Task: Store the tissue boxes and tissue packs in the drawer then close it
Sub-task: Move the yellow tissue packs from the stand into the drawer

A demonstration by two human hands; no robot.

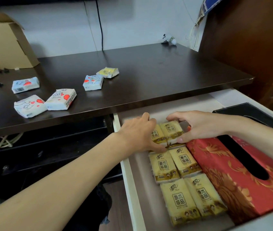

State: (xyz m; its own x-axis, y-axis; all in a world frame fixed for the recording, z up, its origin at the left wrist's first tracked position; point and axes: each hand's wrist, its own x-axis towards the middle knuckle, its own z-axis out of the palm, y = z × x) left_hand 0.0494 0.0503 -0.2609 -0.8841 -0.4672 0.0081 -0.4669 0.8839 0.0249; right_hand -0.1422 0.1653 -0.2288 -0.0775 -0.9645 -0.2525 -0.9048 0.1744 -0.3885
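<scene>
The white drawer [127, 172] stands pulled out at the lower right. Inside lie several yellow tissue packs [175, 165] in two columns, next to a red patterned tissue box [219, 170] and a black tissue box [249, 112]. My left hand [139, 132] grips the far left yellow pack [155, 134]. My right hand [199, 125] grips the far right yellow pack [172, 130], fingers over its far end and thumb on its near end. On the dark desk top [149, 77] lie several white packs with red hearts [60, 99] and one small yellow pack [108, 72].
An open cardboard box [4, 44] stands at the desk's back left. A black cable [100, 24] hangs down the wall behind. A small white figure [169, 40] sits at the back right, near a brown wooden cabinet [249, 39]. Cords hang under the desk at left.
</scene>
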